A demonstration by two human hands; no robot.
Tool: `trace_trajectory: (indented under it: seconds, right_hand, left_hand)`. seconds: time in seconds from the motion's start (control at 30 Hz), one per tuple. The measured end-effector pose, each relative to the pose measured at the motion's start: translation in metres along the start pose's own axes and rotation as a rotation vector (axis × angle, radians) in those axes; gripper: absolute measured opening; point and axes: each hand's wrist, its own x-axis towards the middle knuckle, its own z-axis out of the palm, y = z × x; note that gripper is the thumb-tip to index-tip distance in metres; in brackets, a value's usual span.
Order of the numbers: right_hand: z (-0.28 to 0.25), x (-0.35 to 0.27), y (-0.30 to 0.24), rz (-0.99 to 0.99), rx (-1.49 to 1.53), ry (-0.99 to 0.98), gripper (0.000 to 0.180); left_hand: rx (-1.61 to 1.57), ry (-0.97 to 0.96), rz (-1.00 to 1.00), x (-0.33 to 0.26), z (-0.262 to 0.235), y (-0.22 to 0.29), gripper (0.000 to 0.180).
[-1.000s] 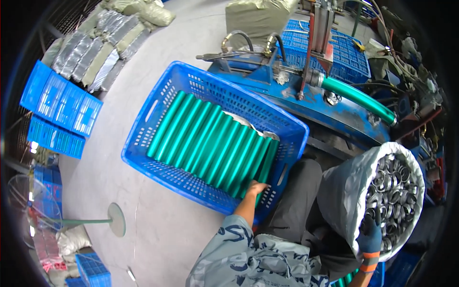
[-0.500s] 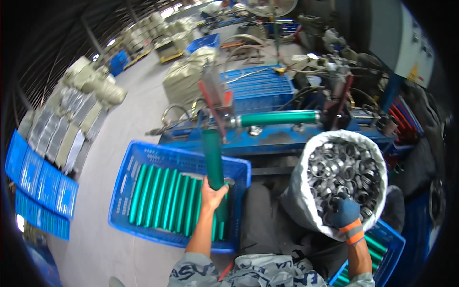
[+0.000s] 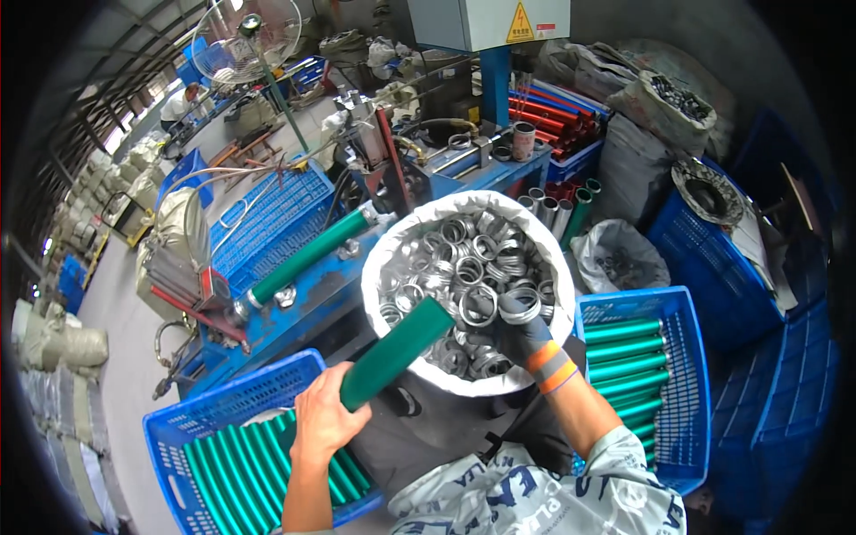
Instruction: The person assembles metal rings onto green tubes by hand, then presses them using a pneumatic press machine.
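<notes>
My bare left hand [image 3: 325,417] is wrapped round the lower end of a green metal tube [image 3: 397,352], which tilts up to the right across the near rim of a white sack [image 3: 379,259]. Loose silvery metal rings [image 3: 468,269] fill the sack. Inside it, my right hand [image 3: 528,339], in a dark glove with an orange and grey cuff, is closed on a metal ring [image 3: 520,306] at its fingertips; part of the fingers is hidden. Another green tube [image 3: 312,253] lies clamped between the two ends of a blue bench machine [image 3: 299,312].
Blue crates with rows of green tubes stand at left [image 3: 160,428] and right [image 3: 700,392]. Behind the sack are upright tubes [image 3: 566,214], red tubes [image 3: 544,120] and a grey control box [image 3: 490,22]. A smaller sack of rings [image 3: 620,254] sits to the right.
The view has swung right. My left hand has brought the green tube from above the left crate over to the sack's rim. My right hand stays in the sack, now with a ring showing at its fingertips.
</notes>
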Motion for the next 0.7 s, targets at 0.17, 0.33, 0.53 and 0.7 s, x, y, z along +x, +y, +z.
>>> trace_trajectory:
  seconds: [0.17, 0.33, 0.53, 0.7]
  right_hand:
    - [0.007, -0.009, -0.003, 0.041, -0.207, -0.067, 0.065]
    - [0.023, -0.007, -0.005, -0.14, -0.552, -0.182, 0.057]
    - [0.011, -0.005, 0.006, -0.111, -0.177, -0.246, 0.109]
    - [0.026, -0.011, 0.012, -0.197, -0.278, -0.225, 0.099]
  left_hand:
    - [0.047, -0.06, 0.036, 0.005, -0.013, 0.014, 0.058]
    - [0.044, 0.01, 0.036, 0.003, -0.023, 0.014, 0.06]
    - [0.124, -0.085, 0.079, 0.004, -0.029, 0.013, 0.063]
    - [0.137, -0.104, 0.127, -0.002, -0.029, 0.012, 0.068]
